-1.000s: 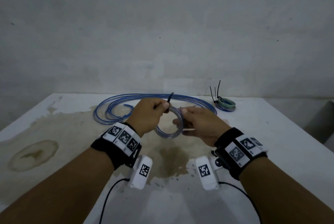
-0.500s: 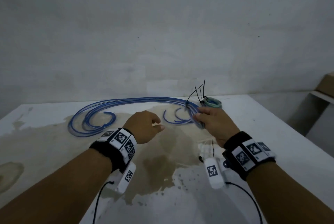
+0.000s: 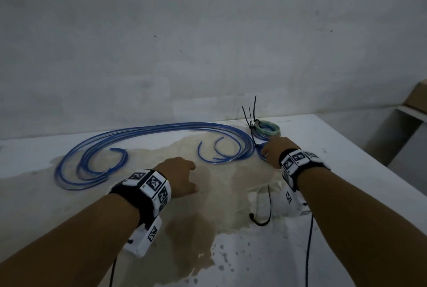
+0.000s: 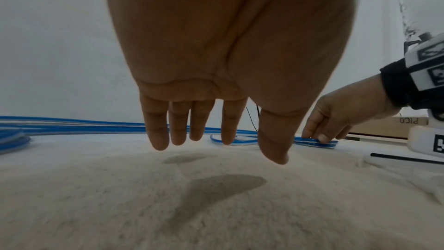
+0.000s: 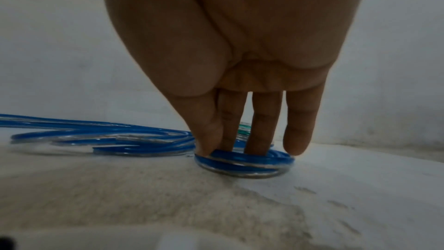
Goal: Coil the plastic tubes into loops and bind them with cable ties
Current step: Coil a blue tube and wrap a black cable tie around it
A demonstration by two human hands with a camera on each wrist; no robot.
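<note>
A small coil of blue tube (image 5: 242,163) lies flat on the white table (image 3: 346,171) at the back right. My right hand (image 5: 223,147) pinches it, thumb on the near rim and two fingers inside the loop; the little finger hangs free. The same coil (image 3: 260,152) shows just left of that right hand (image 3: 272,152) in the head view. My left hand (image 4: 228,149) hovers over the stained table middle, fingers straight down, holding nothing. Long loose blue tubes (image 3: 111,148) sprawl across the back left. A loose black cable tie (image 3: 265,210) lies near my right wrist.
Bound coils (image 3: 266,129) with black tie tails sticking up sit just behind my right hand, near the wall. A brown stain (image 3: 208,217) covers the table middle. A box and shelf (image 3: 413,111) stand beyond the table's right edge.
My right hand carried the tied blue coil to the right and lowered it onto the table beside the bound coils. My left hand let go of it and opened over the table middle.
</note>
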